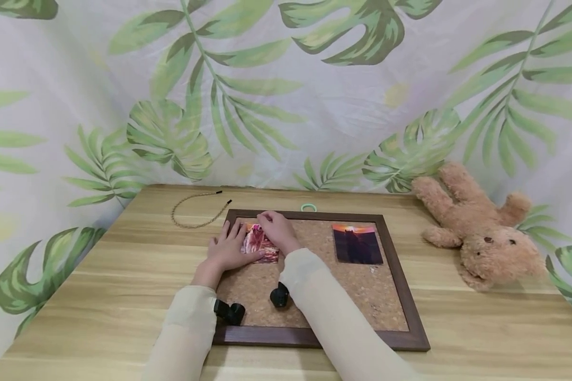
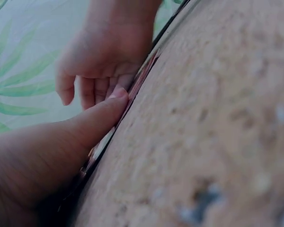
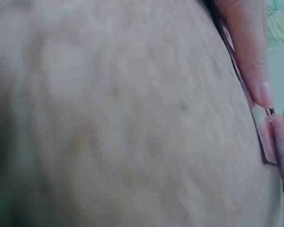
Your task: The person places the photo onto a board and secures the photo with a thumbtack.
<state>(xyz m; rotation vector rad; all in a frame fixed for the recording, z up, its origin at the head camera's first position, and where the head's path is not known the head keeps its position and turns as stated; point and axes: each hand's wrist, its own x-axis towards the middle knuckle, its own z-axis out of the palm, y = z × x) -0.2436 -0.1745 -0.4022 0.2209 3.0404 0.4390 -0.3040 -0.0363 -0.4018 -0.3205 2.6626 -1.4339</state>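
Note:
A small pink-toned photo point(image 1: 267, 253) lies on the upper left of a framed cork board point(image 1: 314, 312). My left hand point(image 1: 230, 250) rests across the photo's left side with fingers spread and the thumb along its lower edge. In the left wrist view that thumb point(image 2: 102, 116) presses down on the photo's edge. My right hand point(image 1: 277, 230) is over the photo's upper right, its fingers bent and fingertips at the top edge. In the right wrist view its fingers point(image 3: 281, 142) are close by the photo's corner; I cannot tell whether they pinch anything.
A second photo point(image 1: 357, 244), dark with an orange sky, is on the board's upper right. A mint-green ring point(image 1: 308, 207) and a gold braided cord point(image 1: 183, 225) with black tips lie behind the board. A teddy bear point(image 1: 486, 227) lies at the right. Patterned cloth hangs behind.

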